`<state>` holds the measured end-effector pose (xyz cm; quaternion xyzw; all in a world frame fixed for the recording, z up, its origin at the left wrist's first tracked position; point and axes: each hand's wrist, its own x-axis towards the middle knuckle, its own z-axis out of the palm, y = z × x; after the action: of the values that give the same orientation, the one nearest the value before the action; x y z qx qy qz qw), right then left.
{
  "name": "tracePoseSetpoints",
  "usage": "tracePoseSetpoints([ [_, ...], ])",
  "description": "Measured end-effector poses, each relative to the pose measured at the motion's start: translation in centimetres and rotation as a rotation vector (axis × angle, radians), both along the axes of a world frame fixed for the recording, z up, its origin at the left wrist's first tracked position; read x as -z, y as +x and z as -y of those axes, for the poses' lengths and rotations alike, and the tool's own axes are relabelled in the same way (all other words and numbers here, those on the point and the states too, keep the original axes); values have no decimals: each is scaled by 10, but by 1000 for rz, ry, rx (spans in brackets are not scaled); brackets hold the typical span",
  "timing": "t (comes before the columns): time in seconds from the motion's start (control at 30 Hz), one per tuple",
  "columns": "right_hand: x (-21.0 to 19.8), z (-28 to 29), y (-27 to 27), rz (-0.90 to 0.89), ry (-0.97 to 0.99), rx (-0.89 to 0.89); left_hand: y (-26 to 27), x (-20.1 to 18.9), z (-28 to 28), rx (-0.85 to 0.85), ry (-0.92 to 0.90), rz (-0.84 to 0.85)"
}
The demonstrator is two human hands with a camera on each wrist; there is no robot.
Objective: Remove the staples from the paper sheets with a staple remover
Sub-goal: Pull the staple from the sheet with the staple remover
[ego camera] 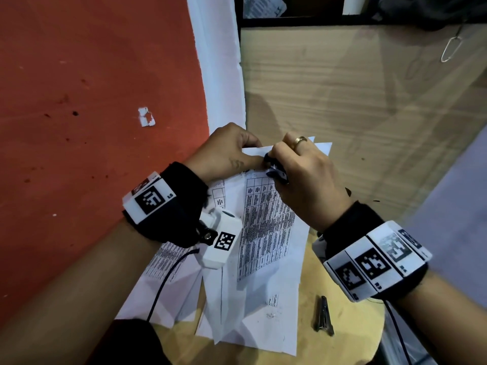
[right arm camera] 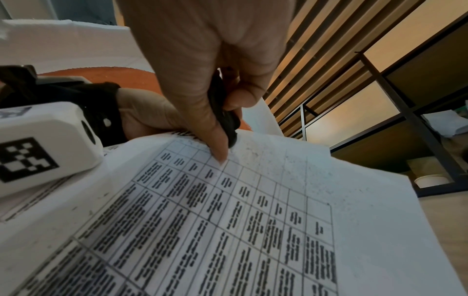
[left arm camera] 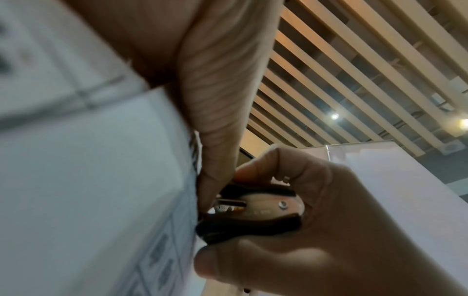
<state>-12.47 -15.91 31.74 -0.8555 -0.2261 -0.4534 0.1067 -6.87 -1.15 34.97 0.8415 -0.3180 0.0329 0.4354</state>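
Observation:
A loose stack of printed paper sheets (ego camera: 266,233) lies on a round wooden table (ego camera: 340,346). My left hand (ego camera: 237,148) pinches the stack's far top corner between thumb and fingers and holds it raised. My right hand (ego camera: 284,159), with a ring on one finger, grips a black staple remover (ego camera: 276,171) at that same corner. In the left wrist view the staple remover (left arm camera: 258,212) has its metal jaws squeezed against the paper edge (left arm camera: 192,200), right beside my left fingertips (left arm camera: 210,180). The staple itself does not show. In the right wrist view my thumb (right arm camera: 217,152) rests on the printed sheet (right arm camera: 228,220).
A grey metal tool (ego camera: 324,316) lies on the table, right of the papers. A red floor (ego camera: 79,127) with a white paper scrap (ego camera: 146,117) is on the left. A wooden panel (ego camera: 369,101) rises behind, with a wire clip (ego camera: 451,50) hanging on it.

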Motion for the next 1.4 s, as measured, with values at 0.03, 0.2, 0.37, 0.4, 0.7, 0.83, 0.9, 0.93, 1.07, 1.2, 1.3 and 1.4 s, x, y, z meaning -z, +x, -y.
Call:
tracePoseSetpoints([
  [0.03, 1, 0, 0, 11, 2, 5, -1, 0, 0, -2, -4, 3],
  [0.2, 2, -1, 2, 50, -5, 34, -3, -2, -5, 32, -10, -34],
  [0.37, 2, 0, 4, 38, 15, 21, -4, -4, -9, 66, -22, -93],
  [0.4, 2, 1, 4, 27, 17, 15, -4, -4, -9, 81, -21, -105],
  [0.7, 1, 8, 4, -78, 306, -171, 0, 2, -14, 176, -176, -189],
  [0.83, 0, 9, 5, -127, 439, -250, 1, 5, -13, 218, -232, -212],
  [0.9, -1, 11, 5, -150, 466, -271, 1, 6, -13, 218, -240, -212],
  [0.93, -2, 12, 4, -162, 478, -282, 1, 6, -13, 214, -241, -213],
  [1.07, -3, 13, 3, -216, 533, -302, 0, 7, -12, 194, -232, -186],
  [1.2, -8, 11, 1, -389, 770, -355, 0, 10, -7, 175, -233, -104],
  [1.3, -10, 12, 2, -458, 877, -378, 3, 12, -7, 167, -184, -15],
  [1.4, -11, 14, 3, -479, 873, -359, 5, 12, -7, 152, -150, 29],
])
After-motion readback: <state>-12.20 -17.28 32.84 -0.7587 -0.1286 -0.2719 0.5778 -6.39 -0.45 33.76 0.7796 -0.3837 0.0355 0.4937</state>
